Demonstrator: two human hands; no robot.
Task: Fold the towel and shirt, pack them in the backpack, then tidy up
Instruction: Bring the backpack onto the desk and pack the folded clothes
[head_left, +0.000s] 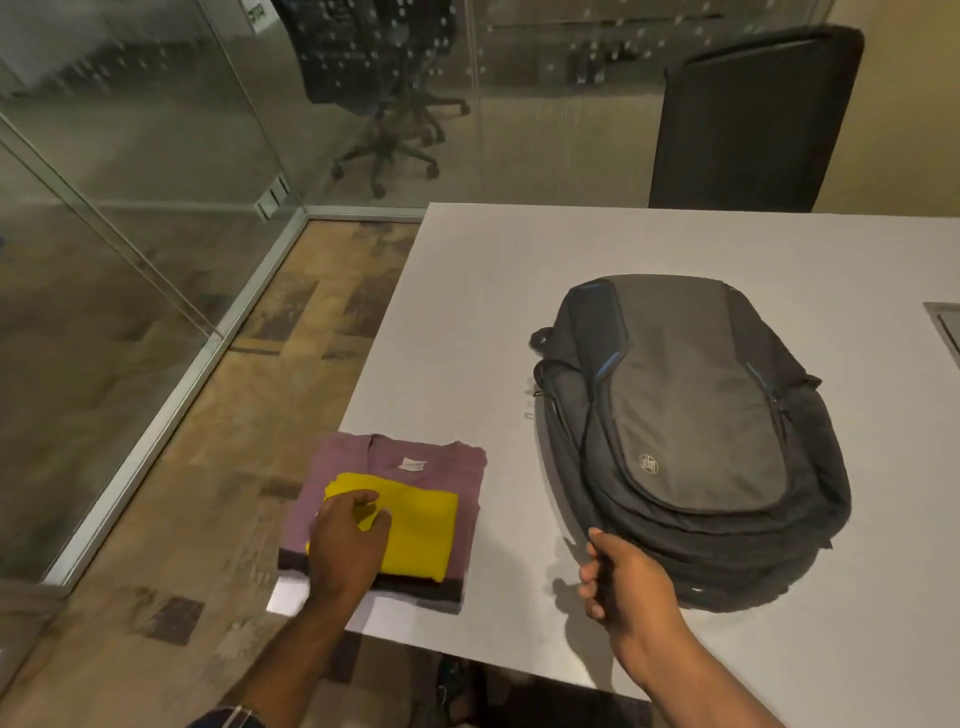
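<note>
A folded mauve shirt (337, 467) lies at the table's near left corner, collar away from me. On top of it sits a folded yellow towel (421, 525). My left hand (345, 545) rests on the towel's left part, fingers spread and curled onto the cloth. A grey and black backpack (691, 431) lies flat on the table to the right, its front pocket facing up and its zips shut as far as I can see. My right hand (623, 582) pinches the backpack's near left edge between thumb and fingers.
The white table (467, 312) ends just left of the shirt, with patterned floor (208, 519) below. A black chair (753, 119) stands behind the table's far edge. Glass walls and another office chair (384, 78) lie beyond. A metal hatch (945, 327) sits at the table's right edge.
</note>
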